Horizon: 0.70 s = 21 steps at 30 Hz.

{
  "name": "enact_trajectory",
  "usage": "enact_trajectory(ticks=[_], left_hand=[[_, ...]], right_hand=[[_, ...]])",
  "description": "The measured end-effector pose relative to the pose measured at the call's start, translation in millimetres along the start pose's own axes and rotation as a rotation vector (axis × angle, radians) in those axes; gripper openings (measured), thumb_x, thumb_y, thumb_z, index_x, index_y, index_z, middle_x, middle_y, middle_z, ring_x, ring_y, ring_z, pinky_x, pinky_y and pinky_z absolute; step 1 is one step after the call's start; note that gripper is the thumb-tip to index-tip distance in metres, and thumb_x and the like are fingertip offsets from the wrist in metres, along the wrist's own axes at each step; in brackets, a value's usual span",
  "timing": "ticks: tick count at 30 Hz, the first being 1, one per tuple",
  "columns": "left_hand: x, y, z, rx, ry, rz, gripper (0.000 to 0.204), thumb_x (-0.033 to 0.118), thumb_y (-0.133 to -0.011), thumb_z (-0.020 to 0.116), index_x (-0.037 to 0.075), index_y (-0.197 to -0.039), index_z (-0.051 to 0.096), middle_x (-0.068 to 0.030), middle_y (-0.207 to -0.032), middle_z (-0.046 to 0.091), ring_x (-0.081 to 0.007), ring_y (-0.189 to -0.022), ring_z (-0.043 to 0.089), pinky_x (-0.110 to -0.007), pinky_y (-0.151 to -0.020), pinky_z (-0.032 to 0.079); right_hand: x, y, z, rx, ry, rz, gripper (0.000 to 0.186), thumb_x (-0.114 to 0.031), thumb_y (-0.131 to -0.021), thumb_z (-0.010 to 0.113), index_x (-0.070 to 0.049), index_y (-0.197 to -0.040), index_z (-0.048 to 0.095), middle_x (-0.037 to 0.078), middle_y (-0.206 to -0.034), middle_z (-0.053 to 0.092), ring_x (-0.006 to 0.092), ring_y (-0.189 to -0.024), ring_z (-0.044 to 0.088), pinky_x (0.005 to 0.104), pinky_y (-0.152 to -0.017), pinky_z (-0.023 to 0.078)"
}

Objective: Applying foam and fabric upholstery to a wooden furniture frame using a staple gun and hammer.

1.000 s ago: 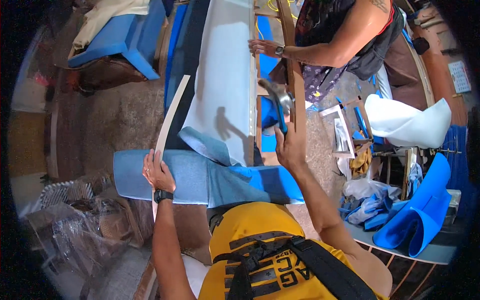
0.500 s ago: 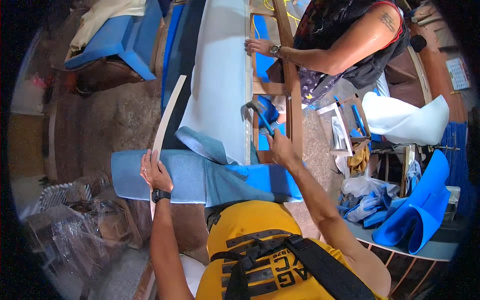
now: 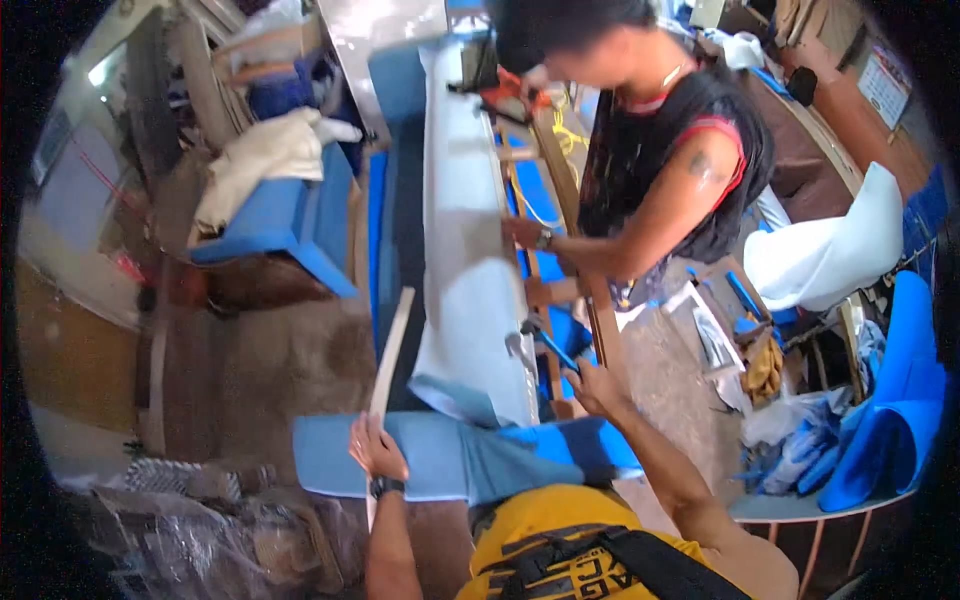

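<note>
My left hand [image 3: 378,450] is closed around a long, thin pale strip [image 3: 396,345], with its palm over the light blue padded arm [image 3: 425,456] of a sofa frame. The strip points up and away from me, and its lower end runs beneath my wrist. In my right hand [image 3: 602,388] is a hammer [image 3: 553,346] with a blue handle. Its head is over the edge where pale fabric [image 3: 465,250] meets the wooden frame [image 3: 607,330]; whether it touches cannot be made out. Loose blue-grey fabric [image 3: 455,398] is folded near the padded arm.
Across the frame, a co-worker's hand [image 3: 522,232] rests on its edge; the other holds a red tool [image 3: 515,97]. A blue upholstered piece [image 3: 270,220] stands at left. On the right are white sheeting [image 3: 825,245], a rolled blue sheet [image 3: 885,400] and plastic scraps [image 3: 790,430].
The view has tilted upward, so the scene sits lower. The co-worker's head and the red tool have come into view. Both my hands keep hold of the strip and the hammer.
</note>
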State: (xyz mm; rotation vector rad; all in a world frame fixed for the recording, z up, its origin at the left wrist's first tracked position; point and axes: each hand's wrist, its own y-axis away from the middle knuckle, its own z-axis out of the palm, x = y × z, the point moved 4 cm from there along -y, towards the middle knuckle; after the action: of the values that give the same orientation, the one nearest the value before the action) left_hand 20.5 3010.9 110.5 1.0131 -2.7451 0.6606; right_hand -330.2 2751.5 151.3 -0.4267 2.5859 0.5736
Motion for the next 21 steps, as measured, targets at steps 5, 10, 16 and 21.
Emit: enact_trajectory(ticks=[5, 10, 16, 21], left_hand=[[0.5, 2.3, 1.1, 0.029, -0.018, 0.036, 0.035, 0.011, -0.088, 0.054, 0.009, -0.122, 0.062, -0.0093, -0.134, 0.054, -0.0311, -0.130, 0.044, -0.049, -0.107, 0.031], [2.5, 0.3, 0.8, 0.003, 0.025, 0.036, 0.037, 0.012, -0.088, 0.053, 0.009, -0.125, 0.059, -0.0082, -0.136, 0.052, -0.0302, -0.132, 0.041, -0.049, -0.109, 0.029], [7.4, -2.6, -4.2, -0.003, 0.072, 0.024, 0.038, 0.010, -0.087, 0.055, 0.009, -0.125, 0.059, -0.0080, -0.137, 0.051, -0.0300, -0.132, 0.041, -0.049, -0.109, 0.028], [11.1, -2.4, -5.6, 0.018, 0.076, 0.045, 0.039, 0.010, -0.086, 0.056, 0.010, -0.125, 0.059, -0.0081, -0.136, 0.053, -0.0300, -0.131, 0.042, -0.049, -0.109, 0.028]], right_hand=[[-5.0, 69.8, -12.0, 0.137, -0.293, -0.105, 0.039, -0.037, -0.096, 0.057, 0.001, -0.090, 0.053, 0.028, -0.075, 0.062, 0.0462, -0.072, 0.062, 0.0525, -0.061, 0.046], [17.9, 150.4, 11.8, 0.135, -0.375, 0.028, 0.037, -0.034, -0.095, 0.060, 0.001, -0.089, 0.054, 0.024, -0.070, 0.060, 0.0409, -0.065, 0.062, 0.0471, -0.055, 0.044], [52.1, 195.8, 47.4, 0.201, -0.432, 0.122, 0.030, -0.028, -0.097, 0.058, -0.001, -0.086, 0.054, 0.004, -0.060, 0.051, 0.0152, -0.053, 0.050, 0.0333, -0.050, 0.041], [58.5, 213.9, 66.5, 0.195, -0.635, 0.221, 0.025, -0.027, -0.099, 0.056, -0.006, -0.087, 0.052, -0.001, -0.058, 0.047, 0.0087, -0.046, 0.045, 0.0262, -0.042, 0.036]])
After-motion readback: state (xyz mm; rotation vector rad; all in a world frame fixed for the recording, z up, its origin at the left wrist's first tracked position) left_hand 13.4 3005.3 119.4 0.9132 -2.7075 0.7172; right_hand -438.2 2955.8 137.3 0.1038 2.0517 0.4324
